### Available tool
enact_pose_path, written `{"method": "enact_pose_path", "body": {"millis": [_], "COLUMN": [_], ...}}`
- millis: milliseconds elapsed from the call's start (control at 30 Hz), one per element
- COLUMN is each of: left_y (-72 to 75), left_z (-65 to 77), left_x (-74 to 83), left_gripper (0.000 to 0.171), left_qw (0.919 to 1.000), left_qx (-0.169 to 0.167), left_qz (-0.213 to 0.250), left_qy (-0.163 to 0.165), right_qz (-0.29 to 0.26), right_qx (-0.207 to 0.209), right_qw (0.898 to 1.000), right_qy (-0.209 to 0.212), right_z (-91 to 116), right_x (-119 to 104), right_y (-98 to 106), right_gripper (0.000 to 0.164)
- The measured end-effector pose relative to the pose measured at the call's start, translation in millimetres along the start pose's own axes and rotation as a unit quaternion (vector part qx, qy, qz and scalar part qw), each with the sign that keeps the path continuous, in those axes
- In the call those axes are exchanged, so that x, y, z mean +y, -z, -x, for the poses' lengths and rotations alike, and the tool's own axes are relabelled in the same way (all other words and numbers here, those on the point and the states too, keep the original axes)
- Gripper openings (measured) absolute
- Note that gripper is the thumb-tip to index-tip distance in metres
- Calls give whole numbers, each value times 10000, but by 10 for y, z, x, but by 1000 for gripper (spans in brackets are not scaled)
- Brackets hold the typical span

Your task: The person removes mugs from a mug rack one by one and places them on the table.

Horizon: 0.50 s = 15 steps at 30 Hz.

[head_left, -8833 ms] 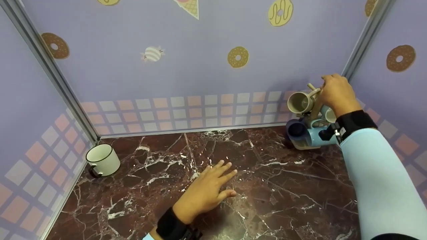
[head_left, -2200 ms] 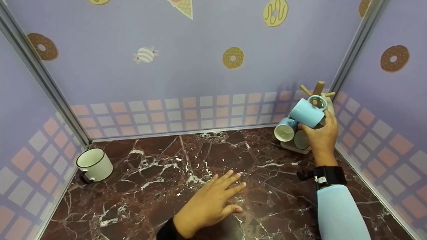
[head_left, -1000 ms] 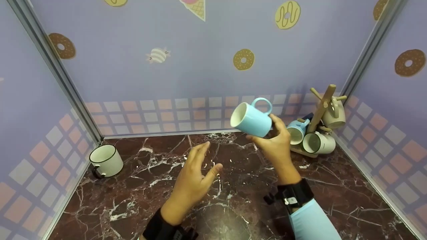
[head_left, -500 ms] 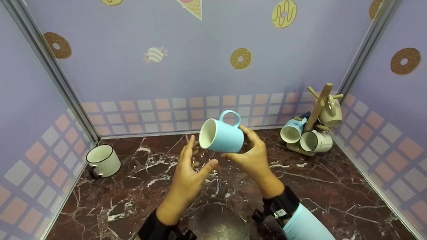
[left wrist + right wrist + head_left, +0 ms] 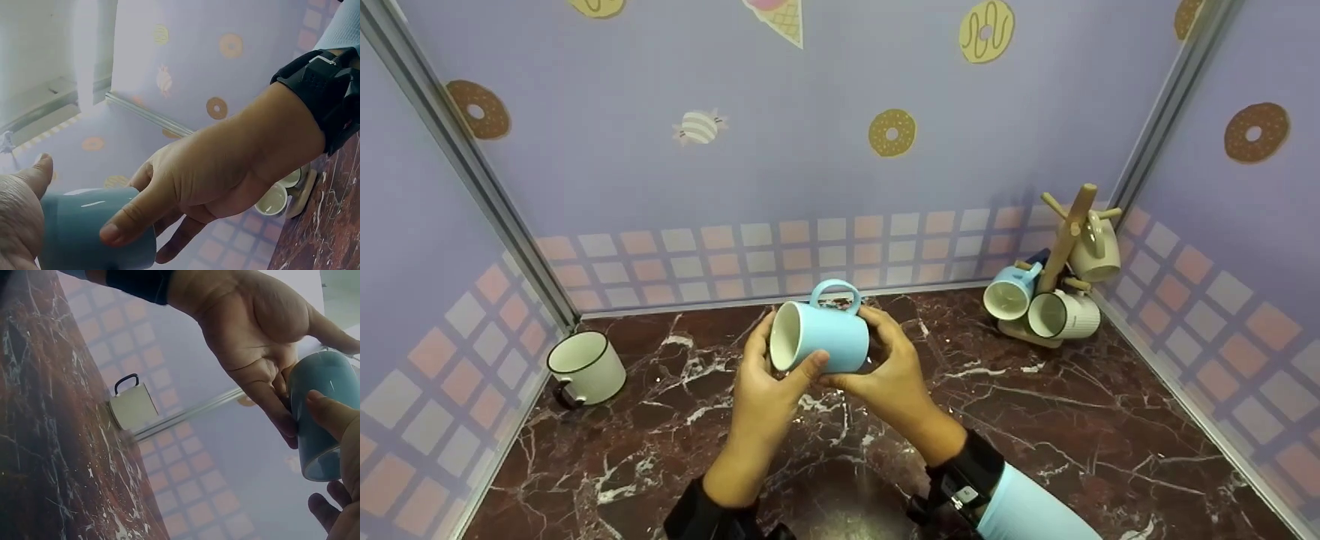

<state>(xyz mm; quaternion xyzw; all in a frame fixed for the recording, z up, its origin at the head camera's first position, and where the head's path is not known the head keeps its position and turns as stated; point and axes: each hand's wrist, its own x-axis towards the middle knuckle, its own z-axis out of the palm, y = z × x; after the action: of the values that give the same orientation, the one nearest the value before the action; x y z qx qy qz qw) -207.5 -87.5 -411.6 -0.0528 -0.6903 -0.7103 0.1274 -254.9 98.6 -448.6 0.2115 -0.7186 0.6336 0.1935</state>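
A light blue mug (image 5: 831,340) is held on its side above the table, handle up and mouth to the left. My right hand (image 5: 894,375) grips it near the base, thumb below and fingers behind. At the rim end my left hand (image 5: 769,382) holds it too, its thumb lying on the mug's side. Both wrist views show the mug between the two hands. The right wrist view has the left palm (image 5: 253,337) turned toward the camera, while the left wrist view shows the right thumb (image 5: 132,219) along the mug. Some fingers are hidden behind the mug.
A wooden mug stand (image 5: 1065,247) at the back right carries a cream mug (image 5: 1096,255), another light blue mug (image 5: 1011,292), a white ribbed mug (image 5: 1065,315) and a partly hidden dark blue item. A white mug with a dark rim (image 5: 587,367) stands at left. Walls enclose the marble-patterned table (image 5: 697,442).
The stand has turned since the first frame. My right hand has taken the light blue mug from it and carried it left. My left hand has risen from the table and taken hold of it.
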Motion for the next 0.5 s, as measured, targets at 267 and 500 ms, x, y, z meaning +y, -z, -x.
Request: {"method": "enact_pose_path", "body": {"millis": [267, 500], "left_y": [55, 211], "left_z": [-64, -142], "left_x": [7, 40], "left_gripper": [88, 89], "left_qw": [9992, 9966], "left_qx": [260, 69], "left_qz": [-286, -800], "left_qy": [38, -185], "right_qz": [-107, -1335], "right_qx": [-578, -1512], "right_qw": [9982, 9775], "right_qy": [-122, -613], "right_z": [8, -92], "right_x": [21, 119], "right_y": [11, 132], "right_gripper": [102, 106]}}
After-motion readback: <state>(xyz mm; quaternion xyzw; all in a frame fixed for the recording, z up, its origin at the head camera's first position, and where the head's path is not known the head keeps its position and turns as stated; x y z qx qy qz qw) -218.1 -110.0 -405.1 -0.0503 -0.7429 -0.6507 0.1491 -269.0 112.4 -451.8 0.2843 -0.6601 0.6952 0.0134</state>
